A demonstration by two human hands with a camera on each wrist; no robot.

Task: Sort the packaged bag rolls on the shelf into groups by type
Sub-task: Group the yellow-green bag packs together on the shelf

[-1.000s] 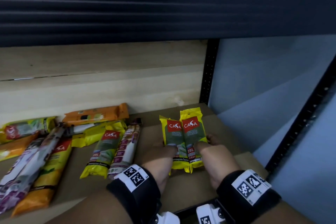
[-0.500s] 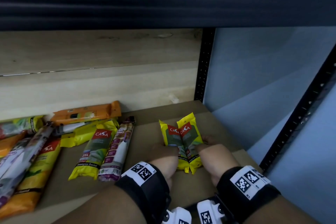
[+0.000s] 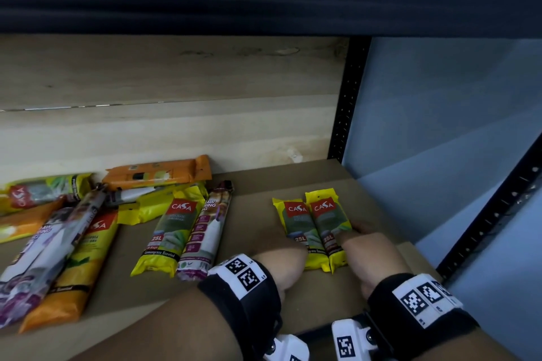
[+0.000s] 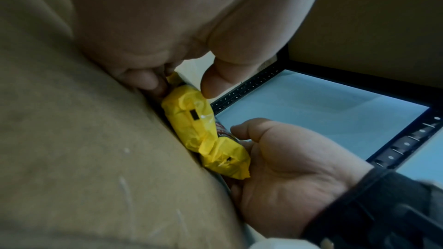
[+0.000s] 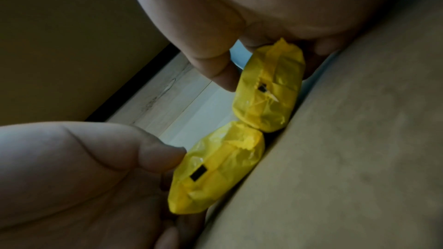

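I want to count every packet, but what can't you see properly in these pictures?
- Pile of packets, head view: overlapping, cut off by the left edge, so no sure count.
- Small print on the two yellow packets: the left hand and right hand cover the lower labels.
- Wrist views: only the packets' crumpled ends show.

Glossy yellow plastic wrappers on two bag rolls [image 3: 313,231], matt brown board shelf [image 3: 255,228], pale grained wood back panel [image 3: 176,132], black perforated metal upright [image 3: 347,102]
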